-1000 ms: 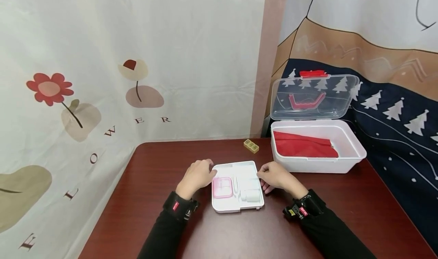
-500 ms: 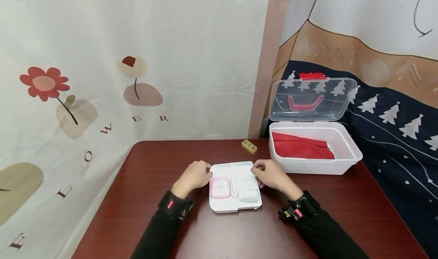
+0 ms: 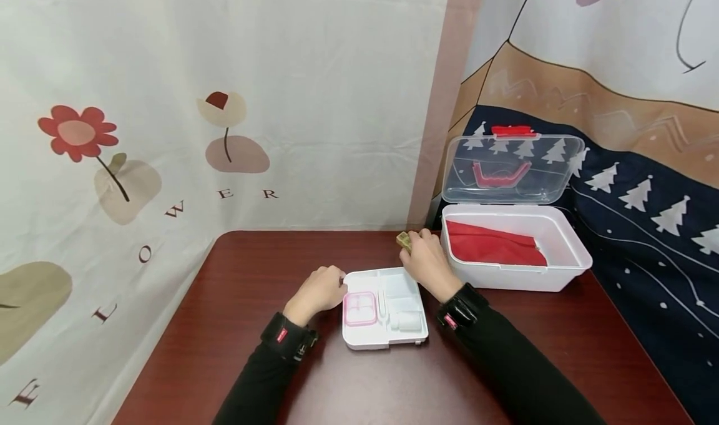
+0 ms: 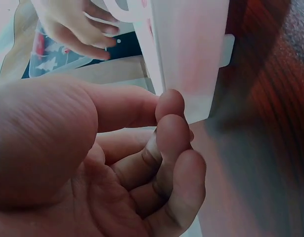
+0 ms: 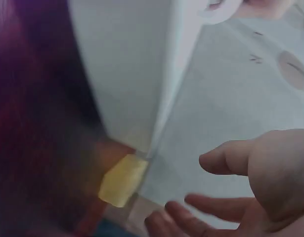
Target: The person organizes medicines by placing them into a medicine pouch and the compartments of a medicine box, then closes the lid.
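A flat white case (image 3: pixel 364 339) with moulded compartments and a pink-framed square lies on the table. At its upper left edge my left hand (image 3: pixel 316 294) pinches the rim; in the left wrist view the thumb and curled fingertips meet at the corner of the case (image 4: pixel 191 59). My right hand (image 3: pixel 429 266) is past the case's upper right corner, over a small yellow block (image 3: pixel 403 240) with square cells, partly covered by the fingers. The right wrist view has the thumb and fingers spread, apart from the yellow block (image 5: pixel 123 181).
Right of the right hand stands a white storage box (image 3: pixel 517 276), its clear lid (image 3: pixel 539 185) raised at the back. Inside lies a red cloth item (image 3: pixel 494 244). The brown table (image 3: pixel 269 256) ends at a patterned curtain (image 3: pixel 337 100).
My right hand has left the right edge of the white case and moved up and away to the yellow block. The left hand has stayed at the case's left edge.
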Available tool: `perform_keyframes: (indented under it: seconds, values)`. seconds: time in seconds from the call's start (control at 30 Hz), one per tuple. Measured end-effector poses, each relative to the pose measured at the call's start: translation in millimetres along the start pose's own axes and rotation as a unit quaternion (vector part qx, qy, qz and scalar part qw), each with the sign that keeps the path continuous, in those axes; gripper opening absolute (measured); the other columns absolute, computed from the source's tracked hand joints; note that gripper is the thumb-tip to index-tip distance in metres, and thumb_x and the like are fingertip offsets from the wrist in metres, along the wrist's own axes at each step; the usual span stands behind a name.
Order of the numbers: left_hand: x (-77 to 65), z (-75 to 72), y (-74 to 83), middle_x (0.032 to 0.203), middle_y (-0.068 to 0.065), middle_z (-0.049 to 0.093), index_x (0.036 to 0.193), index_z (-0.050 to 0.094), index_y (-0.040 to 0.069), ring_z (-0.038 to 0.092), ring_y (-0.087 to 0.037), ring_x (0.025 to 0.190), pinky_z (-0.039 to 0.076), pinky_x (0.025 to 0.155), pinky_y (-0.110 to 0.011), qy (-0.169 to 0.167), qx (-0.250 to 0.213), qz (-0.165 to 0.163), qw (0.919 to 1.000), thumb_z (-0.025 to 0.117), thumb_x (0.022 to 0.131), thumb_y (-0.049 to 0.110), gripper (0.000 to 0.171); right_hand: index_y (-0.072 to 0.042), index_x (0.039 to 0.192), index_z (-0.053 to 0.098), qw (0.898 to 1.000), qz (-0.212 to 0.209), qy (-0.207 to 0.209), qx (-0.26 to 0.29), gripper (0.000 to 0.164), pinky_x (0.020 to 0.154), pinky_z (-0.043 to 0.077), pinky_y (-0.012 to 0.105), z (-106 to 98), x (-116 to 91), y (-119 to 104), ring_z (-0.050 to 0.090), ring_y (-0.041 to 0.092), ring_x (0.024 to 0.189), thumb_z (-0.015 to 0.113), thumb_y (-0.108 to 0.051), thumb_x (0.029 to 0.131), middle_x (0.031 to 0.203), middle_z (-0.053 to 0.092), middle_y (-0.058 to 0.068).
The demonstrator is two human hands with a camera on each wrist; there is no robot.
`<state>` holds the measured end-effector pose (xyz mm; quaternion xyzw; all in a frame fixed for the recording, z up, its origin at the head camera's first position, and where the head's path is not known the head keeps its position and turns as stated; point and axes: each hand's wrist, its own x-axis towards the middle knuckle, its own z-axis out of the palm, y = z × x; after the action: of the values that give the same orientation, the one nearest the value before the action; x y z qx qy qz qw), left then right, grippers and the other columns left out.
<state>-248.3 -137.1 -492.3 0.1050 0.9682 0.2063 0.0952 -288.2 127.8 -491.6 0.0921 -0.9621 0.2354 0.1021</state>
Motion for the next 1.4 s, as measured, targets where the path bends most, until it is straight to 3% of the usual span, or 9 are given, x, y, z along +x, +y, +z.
perform_keyframes:
  seconds: [0.23,0.4,0.6,0.73,0.93,1.07,1.27,1.4]
  values:
    - [-3.4,-3.5,1.6,0.093,-0.008,0.068,0.131,0.077,0.002,0.058,-0.023,0.075,0.047,0.071,-0.036,0.000,-0.009,-0.014,0.9999,0.068,0.103,0.017,0.033,0.014,0.124,0.069,0.998,0.035,-0.028,-0.039,0.040,0.102,0.049,0.058,16.9,20.9,6.5,0.061,0.051,0.116,0.071,-0.017,0.100,0.118,0.066,0.034]
    - [-5.2,-4.1,2.2,0.084,-0.008,0.066,0.124,0.079,0.004,0.057,-0.023,0.074,0.047,0.070,-0.038,0.010,0.000,-0.007,0.9999,0.069,0.103,0.017,0.026,0.014,0.117,0.072,0.996,0.052,-0.048,-0.048,0.033,0.100,0.051,0.058,24.7,27.4,17.1,0.064,0.051,0.113,0.068,-0.012,0.098,0.114,0.067,0.034]
    - [-6.2,-1.4,2.7,0.092,-0.008,0.073,0.120,0.080,0.004,0.059,-0.023,0.077,0.050,0.073,-0.039,0.024,0.013,0.004,0.9996,0.071,0.102,0.020,0.025,0.012,0.102,0.077,0.996,0.050,-0.036,-0.063,0.025,0.089,0.055,0.056,30.2,29.8,29.9,0.068,0.047,0.098,0.067,-0.009,0.093,0.101,0.070,0.030]
    - [-7.2,-2.1,2.5,0.083,-0.006,0.067,0.111,0.080,0.006,0.057,-0.022,0.073,0.047,0.069,-0.038,0.025,0.012,0.007,0.9996,0.071,0.102,0.018,0.018,0.013,0.102,0.077,0.997,0.052,-0.035,-0.048,0.026,0.086,0.057,0.055,29.1,29.7,31.1,0.069,0.045,0.093,0.068,-0.010,0.094,0.102,0.068,0.029]
    - [-7.0,-1.8,1.7,0.072,-0.001,0.053,0.096,0.076,0.009,0.051,-0.020,0.067,0.041,0.063,-0.035,0.021,0.008,0.020,0.9995,0.070,0.102,0.014,0.009,0.012,0.108,0.076,0.998,0.048,-0.036,-0.005,0.027,0.087,0.059,0.053,20.0,21.4,23.2,0.069,0.041,0.092,0.067,-0.011,0.096,0.108,0.066,0.027]
    - [-6.7,-2.9,2.8,0.072,0.000,0.050,0.095,0.075,0.010,0.050,-0.019,0.067,0.040,0.063,-0.035,0.018,0.008,0.023,0.9995,0.070,0.102,0.014,0.009,0.008,0.117,0.076,0.998,0.040,-0.036,0.015,0.030,0.090,0.058,0.053,6.4,10.4,13.0,0.069,0.038,0.096,0.069,-0.012,0.096,0.111,0.067,0.024]
    - [-6.2,-4.3,3.6,0.070,0.000,0.048,0.095,0.074,0.010,0.050,-0.019,0.066,0.040,0.063,-0.034,0.014,0.008,0.021,0.9996,0.069,0.103,0.013,0.010,0.005,0.123,0.077,0.999,-0.010,-0.040,0.003,0.037,0.088,0.056,0.051,-14.0,-6.3,-0.8,0.068,0.037,0.093,0.075,-0.015,0.093,0.111,0.070,0.021]
    - [-6.1,-3.2,2.4,0.070,0.000,0.048,0.094,0.074,0.010,0.050,-0.020,0.067,0.040,0.063,-0.035,0.015,0.011,0.018,0.9997,0.069,0.103,0.013,0.011,0.001,0.124,0.078,0.997,-0.039,-0.068,-0.010,0.036,0.089,0.055,0.049,-21.6,-15.0,-4.1,0.067,0.036,0.100,0.077,-0.015,0.092,0.114,0.073,0.018]
